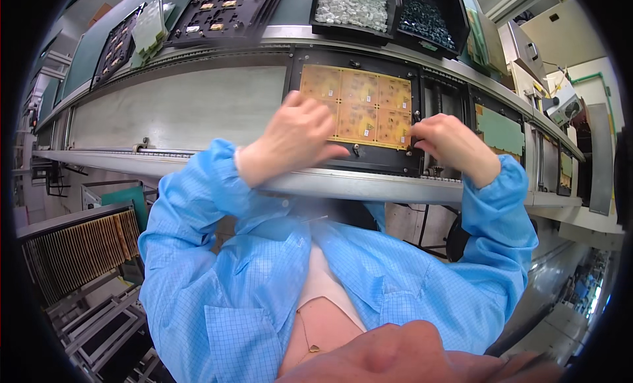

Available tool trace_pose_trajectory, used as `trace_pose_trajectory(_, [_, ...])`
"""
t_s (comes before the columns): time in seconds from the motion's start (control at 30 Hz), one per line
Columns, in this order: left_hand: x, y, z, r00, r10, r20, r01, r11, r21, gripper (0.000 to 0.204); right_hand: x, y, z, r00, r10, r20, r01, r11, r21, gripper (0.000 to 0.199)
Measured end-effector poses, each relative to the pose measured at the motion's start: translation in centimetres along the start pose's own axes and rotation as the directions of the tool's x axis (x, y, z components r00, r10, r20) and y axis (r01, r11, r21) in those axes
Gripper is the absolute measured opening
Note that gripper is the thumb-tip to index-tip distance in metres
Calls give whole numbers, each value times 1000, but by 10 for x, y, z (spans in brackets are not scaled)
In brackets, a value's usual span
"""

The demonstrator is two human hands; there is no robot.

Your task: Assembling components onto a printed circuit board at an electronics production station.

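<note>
A yellow circuit board panel [358, 112], divided into several sections, sits in a black carrier frame [389, 160] on the conveyor in front of me. My left hand [293, 137] is over the panel's left side, fingers curled at its edge and thumb stretched out to the right. Whatever lies under those fingers is hidden. At the panel's lower right corner, the fingertips and thumb of my right hand [456, 145] close around a small black clip [415, 141] on the frame. Another black clip [356, 149] shows at the frame's near edge.
Behind the conveyor stand a bin of clear parts [353, 7], a bin of dark parts [425, 23] and stacked black trays [221, 13]. Rightward on the line is a carrier with a green board [499, 129]. A slotted rack [79, 251] stands at lower left. The conveyor's metal rail [369, 185] runs before me.
</note>
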State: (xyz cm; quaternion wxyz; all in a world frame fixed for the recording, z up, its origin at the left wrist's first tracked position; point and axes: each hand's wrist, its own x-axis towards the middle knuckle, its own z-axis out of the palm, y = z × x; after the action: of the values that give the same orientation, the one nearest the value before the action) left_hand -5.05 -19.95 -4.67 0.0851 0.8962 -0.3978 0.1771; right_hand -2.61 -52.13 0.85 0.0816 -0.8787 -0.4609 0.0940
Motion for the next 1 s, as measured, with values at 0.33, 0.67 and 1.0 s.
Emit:
trace_pose_trajectory(0.33, [31,28,44,961,267,-76,-275,950,-146,28,39,84,35,824,329,-461,-377,926,-13,15])
trace_pose_trajectory(0.67, [29,35,49,996,45,83,-18,954,-299,39,60,77,18,813,559,-162,-568,823,-8,23])
trace_pose_trajectory(1.0, [38,-102,14,998,17,-66,-3,977,213,15,79,65,16,845,310,-436,-303,949,87,14])
